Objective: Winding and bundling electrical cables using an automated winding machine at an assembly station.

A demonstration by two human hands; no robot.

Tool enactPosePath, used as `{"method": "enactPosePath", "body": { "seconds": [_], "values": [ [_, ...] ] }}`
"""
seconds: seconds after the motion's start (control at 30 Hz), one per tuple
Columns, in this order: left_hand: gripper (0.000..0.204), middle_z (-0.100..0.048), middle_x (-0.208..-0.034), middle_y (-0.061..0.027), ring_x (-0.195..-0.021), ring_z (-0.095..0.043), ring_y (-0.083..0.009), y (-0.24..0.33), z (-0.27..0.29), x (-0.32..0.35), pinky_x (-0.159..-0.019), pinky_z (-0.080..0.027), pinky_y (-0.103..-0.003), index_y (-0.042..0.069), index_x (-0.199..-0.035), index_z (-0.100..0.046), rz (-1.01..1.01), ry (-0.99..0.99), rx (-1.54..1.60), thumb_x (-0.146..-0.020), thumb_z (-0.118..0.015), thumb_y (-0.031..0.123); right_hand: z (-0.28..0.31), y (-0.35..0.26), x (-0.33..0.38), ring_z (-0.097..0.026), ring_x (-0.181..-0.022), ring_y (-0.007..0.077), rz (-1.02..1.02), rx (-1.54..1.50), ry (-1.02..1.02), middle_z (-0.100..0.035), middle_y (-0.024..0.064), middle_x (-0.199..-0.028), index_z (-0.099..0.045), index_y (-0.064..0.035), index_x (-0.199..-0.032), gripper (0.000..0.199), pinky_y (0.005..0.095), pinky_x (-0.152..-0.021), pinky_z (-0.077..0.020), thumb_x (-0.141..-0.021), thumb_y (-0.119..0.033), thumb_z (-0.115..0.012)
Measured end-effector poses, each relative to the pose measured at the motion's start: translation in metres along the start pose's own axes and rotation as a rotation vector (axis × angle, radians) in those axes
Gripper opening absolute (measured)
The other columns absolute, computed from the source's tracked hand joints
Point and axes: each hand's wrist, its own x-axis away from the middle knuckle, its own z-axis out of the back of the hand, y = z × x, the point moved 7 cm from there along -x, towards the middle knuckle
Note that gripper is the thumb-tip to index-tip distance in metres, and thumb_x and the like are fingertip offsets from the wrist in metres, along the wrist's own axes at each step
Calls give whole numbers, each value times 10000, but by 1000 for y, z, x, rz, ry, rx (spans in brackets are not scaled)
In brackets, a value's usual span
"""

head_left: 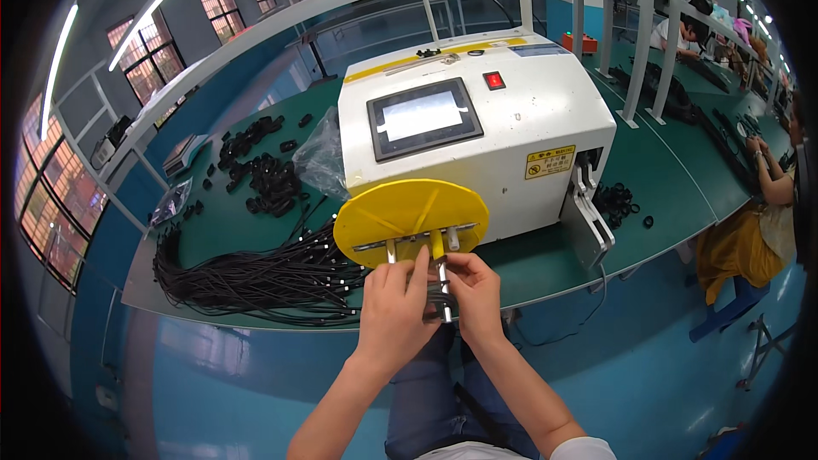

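A white cable-winding machine point(511, 128) stands before me on the green table, with a yellow disc point(409, 204) on its front. Metal posts point(445, 294) stick out from the disc toward me, and a small coil of black cable point(437, 298) lies around them. My left hand point(396, 311) is at the left of the posts, fingers closed at the cable. From the right, my right hand point(477, 294) pinches the same coil. The fingers partly hide the cable. On the table to the left lies a big bundle of black cables point(247, 285) with light-coloured ends.
Several coiled black cables point(264, 170) lie at the left beside a clear plastic bag point(322, 158). A screen point(424, 117) and red switch point(494, 80) are on the machine. A metal bracket point(588, 221) juts from its right side. A co-worker point(771, 196) sits at the far right.
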Motion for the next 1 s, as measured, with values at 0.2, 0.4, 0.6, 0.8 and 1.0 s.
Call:
{"method": "enactPosePath", "body": {
  "seconds": [0.2, 0.4, 0.6, 0.8, 1.0],
  "values": [
    [686, -539, -993, -103, -879, -519, -273, 8, 2, 4, -764, -409, -386, -14, -1236, -499, 30, 21, -53, -586, -707, 53, 7, -7, 8, -626, -845, 122, -26, 93, -9, -661, 82, -908, -624, 50, -989, 156, 234, -767, -503, -836, 25, -614],
    [668, -546, -967, -100, -849, -527, -267, 14, -1, 16, -733, -420, -370, -6, -1237, -494, 43, -33, -76, -604, -697, 57, 12, -13, 26, -628, -827, 123, -153, 83, -142, -660, 81, -909, -643, 54, -959, 137, 242, -761, -511, -825, 42, -617],
    [690, -546, -936, -104, -819, -540, -273, 27, 7, 26, -701, -460, -342, -7, -1244, -478, 61, -168, 13, -602, -719, 70, 19, -28, 44, -635, -804, 135, -186, 151, -274, -651, 105, -928, -638, 58, -984, 179, 253, -757, -522, -806, 60, -620],
    [673, -576, -970, -127, -816, -597, -242, 25, 3, 70, -695, -493, -311, -29, -1232, -490, 337, -330, 470, -602, -726, -7, 10, -32, 73, -639, -710, 144, -513, 57, -608, -648, 107, -878, -650, 58, -1009, 224, 248, -636, -535, -787, 69, -621],
    [617, -581, -1125, -97, -976, -582, -151, 9, -49, 111, -837, -488, -275, -39, -1271, -473, 722, -322, 1324, -699, -703, -43, 16, -9, 85, -600, -572, 121, -697, 215, -494, -645, 90, -753, -672, 46, -996, 214, 235, -512, -499, -789, 46, -617]
  ]
}}
